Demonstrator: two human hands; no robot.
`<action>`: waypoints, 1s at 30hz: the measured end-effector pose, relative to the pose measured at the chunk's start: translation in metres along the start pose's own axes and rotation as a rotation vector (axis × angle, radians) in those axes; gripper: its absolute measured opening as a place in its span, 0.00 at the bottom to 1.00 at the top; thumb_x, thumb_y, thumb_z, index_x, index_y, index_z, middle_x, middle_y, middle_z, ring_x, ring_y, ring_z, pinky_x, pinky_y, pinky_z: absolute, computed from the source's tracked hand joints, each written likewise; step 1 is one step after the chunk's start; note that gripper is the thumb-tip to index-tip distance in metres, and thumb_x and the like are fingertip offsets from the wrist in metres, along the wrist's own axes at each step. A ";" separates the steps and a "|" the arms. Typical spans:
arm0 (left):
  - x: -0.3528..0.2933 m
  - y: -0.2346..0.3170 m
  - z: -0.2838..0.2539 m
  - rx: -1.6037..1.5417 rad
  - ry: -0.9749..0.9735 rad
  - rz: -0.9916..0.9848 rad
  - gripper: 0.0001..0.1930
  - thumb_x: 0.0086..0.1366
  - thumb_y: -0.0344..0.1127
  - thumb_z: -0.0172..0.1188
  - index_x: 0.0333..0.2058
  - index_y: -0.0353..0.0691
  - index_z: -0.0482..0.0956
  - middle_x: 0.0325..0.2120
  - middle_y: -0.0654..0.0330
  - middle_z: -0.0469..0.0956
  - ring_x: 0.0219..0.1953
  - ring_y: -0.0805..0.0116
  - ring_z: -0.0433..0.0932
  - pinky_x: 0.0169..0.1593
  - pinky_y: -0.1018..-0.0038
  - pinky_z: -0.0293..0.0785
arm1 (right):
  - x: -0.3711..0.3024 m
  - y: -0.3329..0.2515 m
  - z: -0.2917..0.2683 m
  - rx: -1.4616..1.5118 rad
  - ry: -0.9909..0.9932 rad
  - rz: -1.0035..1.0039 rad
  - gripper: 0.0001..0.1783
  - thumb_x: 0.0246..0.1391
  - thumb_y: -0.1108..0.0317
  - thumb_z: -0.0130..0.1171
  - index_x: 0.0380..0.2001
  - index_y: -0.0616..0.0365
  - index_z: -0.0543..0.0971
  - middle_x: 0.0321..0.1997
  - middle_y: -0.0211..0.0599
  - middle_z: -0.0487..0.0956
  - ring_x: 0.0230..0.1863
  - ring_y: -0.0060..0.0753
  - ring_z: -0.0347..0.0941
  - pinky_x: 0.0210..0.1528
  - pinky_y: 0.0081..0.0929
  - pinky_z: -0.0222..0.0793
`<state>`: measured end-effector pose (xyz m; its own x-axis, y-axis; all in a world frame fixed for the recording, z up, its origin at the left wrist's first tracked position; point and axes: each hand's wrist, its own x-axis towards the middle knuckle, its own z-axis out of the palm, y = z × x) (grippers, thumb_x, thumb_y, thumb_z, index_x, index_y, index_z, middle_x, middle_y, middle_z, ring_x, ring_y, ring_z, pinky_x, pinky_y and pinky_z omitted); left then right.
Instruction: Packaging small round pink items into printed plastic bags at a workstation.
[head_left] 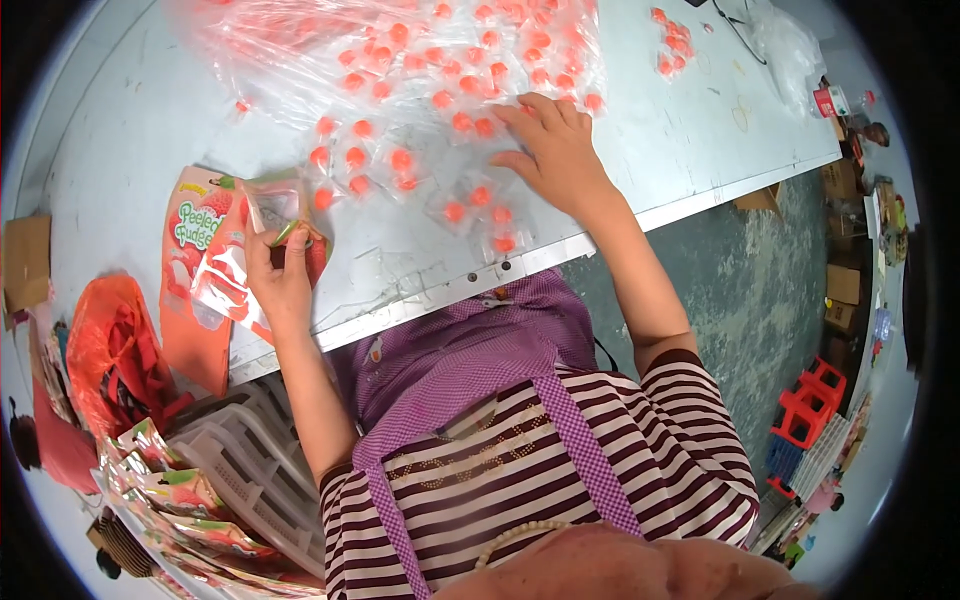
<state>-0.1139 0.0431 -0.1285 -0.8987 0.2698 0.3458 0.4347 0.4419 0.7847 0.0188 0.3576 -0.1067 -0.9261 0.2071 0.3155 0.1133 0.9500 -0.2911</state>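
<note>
My left hand (280,275) pinches the mouth of a red and white printed pouch (225,275), whose top gapes open above the table. Beneath and beside it lie more flat red pouches (183,260) with strawberry pictures. My right hand (555,155) is spread with its fingertips over the near edge of a heap of small red balls in clear wrappers (470,85). Whether those fingers touch any ball I cannot tell. Between my hands sit several loose wrapped balls (358,158), and a smaller group (480,197) lies nearer the table's edge.
A large clear plastic bag (270,50) spreads under the heap. Another few wrapped balls (675,45) lie at the far right. Left of me stand a grey plastic crate (235,445), filled pouches (190,495) and a red bag (112,340). A red stool (805,405) is at right.
</note>
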 end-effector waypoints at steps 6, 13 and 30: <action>-0.001 0.008 -0.003 -0.004 -0.010 -0.046 0.07 0.58 0.30 0.61 0.30 0.33 0.74 0.33 0.61 0.70 0.36 0.73 0.69 0.42 0.79 0.65 | -0.012 -0.008 -0.005 0.066 -0.058 0.039 0.25 0.44 0.56 0.62 0.48 0.46 0.73 0.53 0.39 0.65 0.52 0.41 0.58 0.55 0.37 0.49; 0.000 0.014 -0.001 -0.013 -0.011 -0.041 0.07 0.57 0.31 0.61 0.30 0.34 0.74 0.33 0.60 0.70 0.36 0.73 0.69 0.42 0.79 0.65 | 0.011 -0.024 0.001 0.018 -0.079 -0.069 0.25 0.47 0.55 0.59 0.50 0.45 0.72 0.54 0.36 0.65 0.52 0.39 0.58 0.55 0.36 0.48; 0.003 0.007 -0.001 -0.092 -0.029 -0.113 0.10 0.51 0.31 0.65 0.28 0.33 0.74 0.55 0.38 0.63 0.57 0.52 0.65 0.53 0.68 0.64 | 0.030 -0.067 0.014 0.207 -0.102 -0.272 0.24 0.43 0.66 0.61 0.47 0.49 0.73 0.52 0.38 0.68 0.51 0.40 0.62 0.56 0.35 0.53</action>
<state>-0.1133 0.0463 -0.1212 -0.9390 0.2483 0.2382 0.3221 0.3912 0.8621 -0.0216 0.2965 -0.0906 -0.9447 -0.0815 0.3178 -0.2084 0.8972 -0.3894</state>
